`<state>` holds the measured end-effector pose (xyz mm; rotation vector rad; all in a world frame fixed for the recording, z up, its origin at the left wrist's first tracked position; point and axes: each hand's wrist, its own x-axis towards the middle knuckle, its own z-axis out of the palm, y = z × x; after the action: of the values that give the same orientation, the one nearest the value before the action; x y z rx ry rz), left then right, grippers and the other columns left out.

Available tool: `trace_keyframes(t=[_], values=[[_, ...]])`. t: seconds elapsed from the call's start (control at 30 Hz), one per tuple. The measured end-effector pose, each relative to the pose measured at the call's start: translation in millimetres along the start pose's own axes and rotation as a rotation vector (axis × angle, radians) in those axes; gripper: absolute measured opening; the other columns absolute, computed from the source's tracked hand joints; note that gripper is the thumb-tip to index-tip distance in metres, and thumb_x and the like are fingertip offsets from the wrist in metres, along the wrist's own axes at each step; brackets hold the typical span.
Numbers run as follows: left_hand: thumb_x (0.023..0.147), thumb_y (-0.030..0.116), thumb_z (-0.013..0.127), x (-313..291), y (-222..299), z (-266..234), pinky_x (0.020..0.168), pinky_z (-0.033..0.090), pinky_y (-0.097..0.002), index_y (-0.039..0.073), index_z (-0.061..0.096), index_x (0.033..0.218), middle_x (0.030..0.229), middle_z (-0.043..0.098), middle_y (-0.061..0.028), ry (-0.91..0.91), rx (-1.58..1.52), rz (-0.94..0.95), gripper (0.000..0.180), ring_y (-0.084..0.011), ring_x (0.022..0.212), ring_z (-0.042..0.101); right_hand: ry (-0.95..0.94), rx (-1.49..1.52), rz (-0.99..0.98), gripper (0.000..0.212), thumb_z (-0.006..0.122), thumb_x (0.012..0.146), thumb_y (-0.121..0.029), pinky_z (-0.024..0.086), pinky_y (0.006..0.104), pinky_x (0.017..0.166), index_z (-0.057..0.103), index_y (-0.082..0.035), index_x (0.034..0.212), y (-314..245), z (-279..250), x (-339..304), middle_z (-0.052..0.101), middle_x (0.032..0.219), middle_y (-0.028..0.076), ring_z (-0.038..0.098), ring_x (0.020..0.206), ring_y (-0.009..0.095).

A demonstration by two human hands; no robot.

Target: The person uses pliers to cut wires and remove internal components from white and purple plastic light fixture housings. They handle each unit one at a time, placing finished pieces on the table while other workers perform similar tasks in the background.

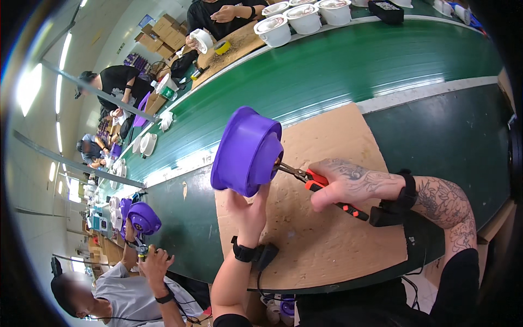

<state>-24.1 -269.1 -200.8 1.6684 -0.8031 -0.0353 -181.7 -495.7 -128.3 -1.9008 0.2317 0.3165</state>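
My left hand [248, 212] holds up a purple plastic bowl-shaped housing [239, 152], tilted on its side, with its narrower end facing right. Most of the left fingers are hidden behind the housing. In my right hand [343, 182] is a pair of pliers [297, 173] with red and black handles. The jaws of the pliers reach into the right end of the housing; what they touch inside is too small to make out. Under both hands lies a worn sheet of cardboard [327, 240].
A green conveyor belt [327, 71] runs behind the cardboard. White tubs [272, 31] and a black box [385, 12] stand along its far side. At the left, a co-worker [131, 283] handles another purple housing [144, 219]. More people work across the belt, near a yellow tape roll [222, 48].
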Motion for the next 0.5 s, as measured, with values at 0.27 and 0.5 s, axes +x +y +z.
trace_keyframes(t=[0.27,0.5], values=[[0.078,0.008,0.092,-19,-14,-5,0.112,0.047,-0.0418,0.001,0.041,0.153,0.133,0.063,-0.012,0.111,-0.102,-0.027,0.091,-0.0257,0.123,0.063,0.098,-0.146,-0.08,0.057,0.077,0.072,-0.045,0.048,0.0475,0.073,0.058,0.004,0.096,4,7,-2,0.064,0.084,0.022,0.064,0.08,0.038],[0.086,-0.003,0.082,2,3,12,0.11,0.044,-0.0359,0.001,0.048,0.149,0.132,0.062,-0.0086,0.131,-0.095,0.155,0.072,-0.0193,0.124,0.06,-0.039,0.078,0.045,0.058,0.079,0.071,-0.044,0.048,0.0446,0.073,0.06,0.003,0.097,-1,-9,-4,0.062,0.081,0.018,0.063,0.078,0.032]])
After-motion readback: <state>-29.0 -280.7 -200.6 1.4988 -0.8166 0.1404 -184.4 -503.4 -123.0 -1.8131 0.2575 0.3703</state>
